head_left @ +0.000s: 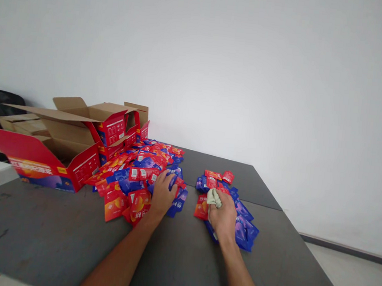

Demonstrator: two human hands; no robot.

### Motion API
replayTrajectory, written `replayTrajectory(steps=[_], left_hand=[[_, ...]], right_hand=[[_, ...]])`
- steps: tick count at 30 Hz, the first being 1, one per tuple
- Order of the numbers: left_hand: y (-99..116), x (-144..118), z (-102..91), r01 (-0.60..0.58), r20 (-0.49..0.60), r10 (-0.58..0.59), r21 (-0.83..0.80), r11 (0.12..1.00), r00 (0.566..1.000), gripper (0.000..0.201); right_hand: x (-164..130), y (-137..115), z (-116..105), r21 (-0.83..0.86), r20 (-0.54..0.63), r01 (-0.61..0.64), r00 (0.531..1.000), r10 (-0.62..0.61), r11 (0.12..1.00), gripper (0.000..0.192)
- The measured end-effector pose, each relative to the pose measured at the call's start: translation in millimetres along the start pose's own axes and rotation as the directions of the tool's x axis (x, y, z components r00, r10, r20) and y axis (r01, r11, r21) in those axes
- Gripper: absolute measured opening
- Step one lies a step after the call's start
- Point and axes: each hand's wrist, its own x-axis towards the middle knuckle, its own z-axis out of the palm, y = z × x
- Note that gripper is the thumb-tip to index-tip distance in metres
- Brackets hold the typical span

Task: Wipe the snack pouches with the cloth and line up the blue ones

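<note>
The left hand [162, 193] lies flat, fingers spread, on the near edge of the big sachet heap [140, 174] — the sachets run away from it toward the open cartons [71, 139]. The right hand [222, 214], clenched on a crumpled cloth [214, 197], presses on the smaller sachet pile [228, 210] — apart across bare table [182, 251].

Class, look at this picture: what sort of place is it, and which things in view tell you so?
Probably a plain packing or sorting room, not a home. A bare grey table against a blank white wall holds heaps of red and blue sachets beside opened red cartons. The left hand rests on one heap, the right hand on another.
</note>
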Motion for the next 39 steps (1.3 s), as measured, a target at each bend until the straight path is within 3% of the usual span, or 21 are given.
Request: replayTrajectory(steps=[3, 5, 7, 9, 11, 13, 18, 21, 23, 26, 28, 29, 32, 34, 36, 39], left_hand=[[-5, 0, 2.4, -0.015, 0.033, 0.009, 0.163, 0.987, 0.999, 0.032], [2, -9, 10.0, -0.093, 0.176, 0.07, 0.131, 0.987, 0.982, 0.032], [17, -23, 20.4, -0.197, 0.373, 0.181, 0.006, 0.98, 0.91, 0.037], [33, -39, 30.7, -0.258, 0.529, 0.279, -0.114, 0.959, 0.801, 0.044], [47, -52, 38.6, -0.247, 0.636, 0.299, -0.173, 0.954, 0.711, 0.046], [55, -59, 43.0, -0.221, 0.694, 0.265, -0.155, 0.963, 0.67, 0.044], [58, -56, 42.1, -0.216, 0.678, 0.196, -0.056, 0.975, 0.708, 0.033], [58, -55, 40.4, -0.17, 0.675, 0.132, -0.01, 0.985, 0.726, 0.04], [57, -55, 40.5, -0.106, 0.663, 0.101, -0.033, 0.994, 0.742, 0.035], [51, -48, 40.7, 0.095, 0.6, 0.019, -0.158, 0.983, 0.8, 0.031], [44, -41, 39.7, 0.294, 0.535, -0.081, -0.325, 0.899, 0.841, 0.033], [41, -37, 38.7, 0.403, 0.524, -0.139, -0.432, 0.807, 0.84, 0.033], [34, -29, 34.0, 0.648, 0.608, -0.236, -0.66, 0.379, 0.758, 0.037], [32, -26, 30.4, 0.708, 0.674, -0.227, -0.693, 0.136, 0.703, 0.045], [32, -25, 27.0, 0.723, 0.707, -0.199, -0.69, 0.018, 0.679, 0.048], [31, -26, 22.7, 0.75, 0.744, -0.133, -0.661, -0.006, 0.655, 0.046]], right_hand=[[7, 10, -7, -0.054, -0.051, -0.048, 0.998, 0.045, 0.997, 0.046], [9, 13, -10, -0.074, -0.058, -0.066, 0.996, 0.062, 0.995, 0.046], [9, 14, -10, -0.082, -0.056, -0.072, 0.996, 0.068, 0.994, 0.045], [8, 14, -9, -0.086, -0.049, -0.07, 0.997, 0.066, 0.994, 0.045], [8, 15, -9, -0.088, -0.043, -0.073, 0.997, 0.07, 0.993, 0.045], [8, 15, -9, -0.084, -0.044, -0.079, 0.996, 0.076, 0.993, 0.044], [8, 11, -9, -0.051, -0.059, -0.077, 0.996, 0.074, 0.996, 0.041], [7, 7, -9, -0.017, -0.058, -0.065, 0.996, 0.064, 0.998, 0.04], [7, 5, -9, 0.005, -0.06, -0.057, 0.997, 0.057, 0.998, 0.038], [7, 2, -11, 0.052, -0.073, -0.054, 0.996, 0.057, 0.997, 0.036], [6, -3, -11, 0.098, -0.06, -0.036, 0.997, 0.042, 0.995, 0.035], [4, -6, -11, 0.125, -0.035, -0.012, 0.999, 0.017, 0.992, 0.035], [-5, -18, -6, 0.227, 0.097, 0.113, 0.986, -0.138, 0.967, 0.04], [-14, -26, 1, 0.304, 0.181, 0.203, 0.947, -0.265, 0.931, 0.05], [-22, -31, 8, 0.358, 0.228, 0.261, 0.907, -0.355, 0.897, 0.06], [-26, -31, 15, 0.327, 0.209, 0.269, 0.915, -0.346, 0.906, 0.061]])
